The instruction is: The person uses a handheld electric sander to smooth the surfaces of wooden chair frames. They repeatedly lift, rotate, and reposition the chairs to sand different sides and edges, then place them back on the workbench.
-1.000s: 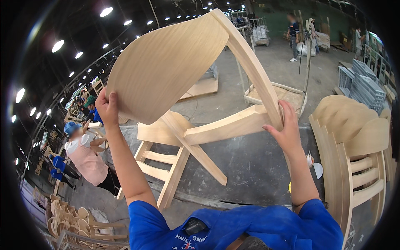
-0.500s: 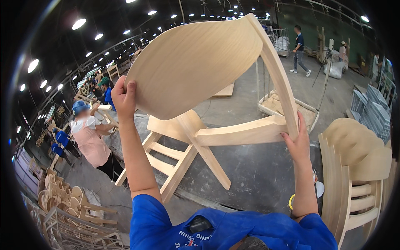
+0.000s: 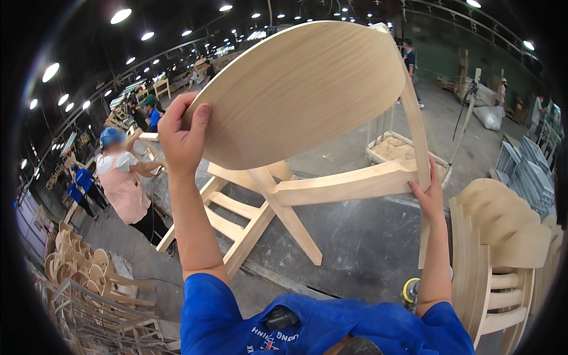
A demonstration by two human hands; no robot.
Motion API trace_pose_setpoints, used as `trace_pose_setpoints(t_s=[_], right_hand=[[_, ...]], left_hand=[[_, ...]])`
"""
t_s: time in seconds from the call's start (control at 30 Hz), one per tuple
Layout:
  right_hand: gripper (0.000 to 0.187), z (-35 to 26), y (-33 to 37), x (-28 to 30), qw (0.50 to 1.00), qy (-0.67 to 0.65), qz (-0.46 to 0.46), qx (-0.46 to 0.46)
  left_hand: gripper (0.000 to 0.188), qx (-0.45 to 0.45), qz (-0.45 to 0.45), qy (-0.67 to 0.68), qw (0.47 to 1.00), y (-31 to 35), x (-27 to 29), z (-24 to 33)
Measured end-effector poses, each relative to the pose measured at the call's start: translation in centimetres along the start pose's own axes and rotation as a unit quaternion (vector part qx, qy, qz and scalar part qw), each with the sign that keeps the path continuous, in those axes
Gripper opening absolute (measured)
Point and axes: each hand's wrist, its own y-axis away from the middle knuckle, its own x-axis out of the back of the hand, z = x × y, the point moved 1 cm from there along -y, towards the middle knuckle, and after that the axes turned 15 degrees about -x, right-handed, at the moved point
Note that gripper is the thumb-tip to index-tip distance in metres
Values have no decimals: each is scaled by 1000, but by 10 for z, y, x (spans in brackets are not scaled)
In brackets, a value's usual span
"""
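A pale wooden chair is raised in front of me, its broad curved backrest (image 3: 302, 89) tilted across the upper middle. My left hand (image 3: 184, 133) clasps the backrest's left edge, thumb on the face toward me. On the right, my right hand (image 3: 431, 188) is wrapped round the upright post (image 3: 415, 121) where it meets a side rail (image 3: 349, 184). That rail runs left to a slanting leg (image 3: 296, 228). A slatted wooden frame (image 3: 245, 236) lies beyond my left forearm; whether it belongs to the same chair, I cannot tell.
A dark worktop (image 3: 361, 248) spreads below. Stacked chair backs (image 3: 503, 225) stand close on my right, near a yellow-rimmed round tool (image 3: 410, 290). A co-worker in a pink apron (image 3: 123, 186) stands at left. Chair frames (image 3: 89, 272) pile up at lower left.
The backrest has swung right and turned its face more toward me. Both hands keep their hold. The post's lower end now shows below my right hand.
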Motion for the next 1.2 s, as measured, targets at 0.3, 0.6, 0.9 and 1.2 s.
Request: trace_pose_setpoints(t_s=[0.3,0.6,0.9,1.2], right_hand=[[61,31,7,18,995,-14,93,-34],[66,139,29,6,986,-87,89,-110],[91,188,75,47,970,228,21,-76],[101,274,263,123,754,397,-111,-512]], left_hand=[[50,-121,127,-79,981,-11,-30,8],[41,-155,-3,-66,986,-30,-126,55],[53,-155,-88,-35,983,-19,-160,44],[58,-132,-67,-20,989,-20,-184,37]])
